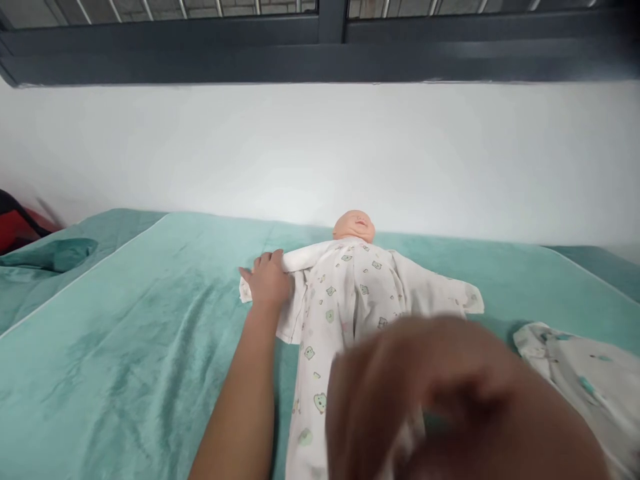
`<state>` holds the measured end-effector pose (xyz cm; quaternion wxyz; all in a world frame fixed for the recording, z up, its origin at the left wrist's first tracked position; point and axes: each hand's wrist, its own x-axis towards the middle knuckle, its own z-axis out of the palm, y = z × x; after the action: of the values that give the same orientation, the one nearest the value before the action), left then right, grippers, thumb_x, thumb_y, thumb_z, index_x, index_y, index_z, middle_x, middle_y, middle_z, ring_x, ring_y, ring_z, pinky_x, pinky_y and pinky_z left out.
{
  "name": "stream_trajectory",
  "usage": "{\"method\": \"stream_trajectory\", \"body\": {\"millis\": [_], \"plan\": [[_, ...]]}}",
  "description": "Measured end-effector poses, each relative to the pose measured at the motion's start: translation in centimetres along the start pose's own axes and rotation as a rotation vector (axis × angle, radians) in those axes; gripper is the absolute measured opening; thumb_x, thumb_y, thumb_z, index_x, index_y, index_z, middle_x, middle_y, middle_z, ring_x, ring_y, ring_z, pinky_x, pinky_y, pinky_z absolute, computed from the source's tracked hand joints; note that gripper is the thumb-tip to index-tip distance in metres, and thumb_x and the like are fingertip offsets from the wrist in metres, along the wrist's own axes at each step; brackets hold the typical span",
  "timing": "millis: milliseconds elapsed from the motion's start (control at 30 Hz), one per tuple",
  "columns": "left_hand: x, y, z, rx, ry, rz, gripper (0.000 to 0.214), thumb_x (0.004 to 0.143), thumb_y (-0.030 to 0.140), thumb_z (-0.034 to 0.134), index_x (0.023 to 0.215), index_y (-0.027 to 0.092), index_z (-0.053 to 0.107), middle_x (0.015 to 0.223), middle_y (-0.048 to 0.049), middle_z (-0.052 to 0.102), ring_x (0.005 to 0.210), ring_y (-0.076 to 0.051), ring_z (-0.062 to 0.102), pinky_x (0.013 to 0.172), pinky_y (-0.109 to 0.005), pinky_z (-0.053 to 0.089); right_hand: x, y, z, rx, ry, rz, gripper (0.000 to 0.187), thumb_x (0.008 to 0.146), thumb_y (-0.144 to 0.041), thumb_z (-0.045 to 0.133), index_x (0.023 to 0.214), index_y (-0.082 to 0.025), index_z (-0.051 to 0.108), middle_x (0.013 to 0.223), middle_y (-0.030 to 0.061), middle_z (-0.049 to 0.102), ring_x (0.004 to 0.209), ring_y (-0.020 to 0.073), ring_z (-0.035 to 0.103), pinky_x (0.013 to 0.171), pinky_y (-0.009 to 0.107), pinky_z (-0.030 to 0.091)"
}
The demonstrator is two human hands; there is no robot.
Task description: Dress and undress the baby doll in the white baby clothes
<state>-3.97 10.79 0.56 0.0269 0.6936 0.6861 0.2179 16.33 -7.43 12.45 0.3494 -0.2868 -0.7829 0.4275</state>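
A baby doll (354, 225) lies on its back, head toward the wall. Over its body lies a long white baby romper (333, 307) printed with small green animals, its sleeves spread to both sides. My left hand (270, 277) rests palm down on the sleeve at the left, fingers slightly spread, near the cuff. Close to the camera, my right hand (450, 393) is large and smeared by motion, its fingers apparently curled. It covers the lower right of the romper, and I cannot make out whether it holds anything.
A teal plush cover (150, 320) spreads under everything. Another white printed cloth (585, 373) lies crumpled at the right. A white wall (250, 147) rises behind, below a dark window frame (200, 57). A red and black object (20, 223) stands at the far left edge.
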Motion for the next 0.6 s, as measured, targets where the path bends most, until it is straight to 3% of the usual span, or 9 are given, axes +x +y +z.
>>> {"method": "stream_trajectory", "body": {"millis": [33, 100, 200, 233, 300, 367, 433, 500, 600], "plan": [[-0.1, 0.1, 0.1, 0.001, 0.023, 0.036, 0.054, 0.080, 0.011, 0.050, 0.132, 0.024, 0.057, 0.135, -0.0149, 0.060, 0.131, -0.037, 0.048, 0.112, -0.077, 0.014, 0.5, 0.8, -1.1, -0.066, 0.110, 0.036, 0.027, 0.084, -0.052, 0.055, 0.106, -0.045, 0.070, 0.089, 0.0033, 0.072, 0.092, 0.0236, 0.070, 0.072, 0.038, 0.059], [-0.2, 0.4, 0.3, -0.037, 0.069, 0.137, 0.062, 0.077, 0.005, 0.048, 0.136, 0.024, 0.055, 0.143, -0.0138, 0.054, 0.138, -0.034, 0.043, 0.117, -0.074, 0.009, 1.2, 3.8, -3.6, -0.253, 0.457, 0.175, 0.031, 0.091, -0.044, 0.052, 0.117, -0.036, 0.067, 0.107, 0.0049, 0.072, 0.102, 0.0235, 0.068, 0.090, 0.042, 0.055], [-0.1, 1.5, 0.1, -0.241, 0.110, 0.313, 0.067, 0.073, -0.001, 0.044, 0.136, 0.019, 0.056, 0.148, -0.0105, 0.051, 0.144, -0.026, 0.038, 0.124, -0.054, 0.020, 1.0, 10.4, -6.6, -0.636, 0.945, 0.393, 0.039, 0.092, -0.038, 0.050, 0.127, -0.025, 0.062, 0.127, 0.0110, 0.066, 0.117, 0.0297, 0.061, 0.100, 0.051, 0.047], [-0.1, 2.1, -0.1, -0.333, 0.121, 0.352, 0.063, 0.075, 0.000, 0.043, 0.134, 0.017, 0.058, 0.146, -0.0095, 0.053, 0.143, -0.023, 0.040, 0.124, -0.047, 0.026, 0.7, 12.6, -7.3, -0.741, 0.987, 0.476, 0.042, 0.092, -0.036, 0.048, 0.130, -0.021, 0.060, 0.133, 0.0138, 0.062, 0.123, 0.0323, 0.056, 0.104, 0.053, 0.043], [-0.5, 3.6, -0.9, -0.492, 0.124, 0.400, 0.052, 0.082, 0.005, 0.041, 0.128, 0.016, 0.062, 0.139, -0.0077, 0.059, 0.135, -0.021, 0.050, 0.118, -0.040, 0.037, 0.2, 15.8, -8.0, -0.861, 0.844, 0.605, 0.047, 0.093, -0.036, 0.046, 0.133, -0.014, 0.057, 0.134, 0.0183, 0.061, 0.126, 0.0354, 0.054, 0.107, 0.054, 0.038], [-1.4, 5.7, -2.0, -0.585, 0.082, 0.445, 0.040, 0.091, 0.014, 0.041, 0.122, 0.019, 0.066, 0.129, -0.0056, 0.066, 0.122, -0.020, 0.059, 0.111, -0.036, 0.045, 0.0, 17.3, -8.2, -0.914, 0.699, 0.687, 0.045, 0.095, -0.036, 0.042, 0.132, -0.015, 0.057, 0.125, 0.0173, 0.066, 0.118, 0.0348, 0.058, 0.102, 0.051, 0.039], [-2.4, 8.2, -3.0, -0.597, -0.004, 0.517, 0.035, 0.095, 0.020, 0.040, 0.118, 0.021, 0.067, 0.124, -0.0037, 0.069, 0.115, -0.018, 0.063, 0.105, -0.033, 0.048, 0.0, 17.6, -8.3, -0.927, 0.664, 0.739, 0.042, 0.097, -0.036, 0.038, 0.130, -0.020, 0.058, 0.118, 0.0138, 0.069, 0.106, 0.0318, 0.063, 0.091, 0.044, 0.043], [-3.0, 11.0, -3.5, -0.491, -0.105, 0.609, 0.034, 0.097, 0.022, 0.041, 0.117, 0.022, 0.067, 0.124, -0.0035, 0.069, 0.117, -0.019, 0.062, 0.103, -0.034, 0.048, 0.1, 17.6, -8.5, -0.923, 0.691, 0.769, 0.040, 0.096, -0.034, 0.039, 0.128, -0.023, 0.059, 0.112, 0.0119, 0.071, 0.095, 0.0287, 0.065, 0.079, 0.037, 0.043], [-2.2, 15.4, -3.4, -0.163, -0.249, 0.738, 0.027, 0.094, 0.026, 0.046, 0.105, 0.018, 0.069, 0.118, -0.0082, 0.070, 0.115, -0.025, 0.061, 0.097, -0.039, 0.050, -0.1, 18.0, -9.4, -0.910, 0.759, 0.756, 0.039, 0.091, -0.026, 0.042, 0.124, -0.024, 0.064, 0.096, 0.0093, 0.073, 0.084, 0.0251, 0.064, 0.070, 0.032, 0.039]]}}
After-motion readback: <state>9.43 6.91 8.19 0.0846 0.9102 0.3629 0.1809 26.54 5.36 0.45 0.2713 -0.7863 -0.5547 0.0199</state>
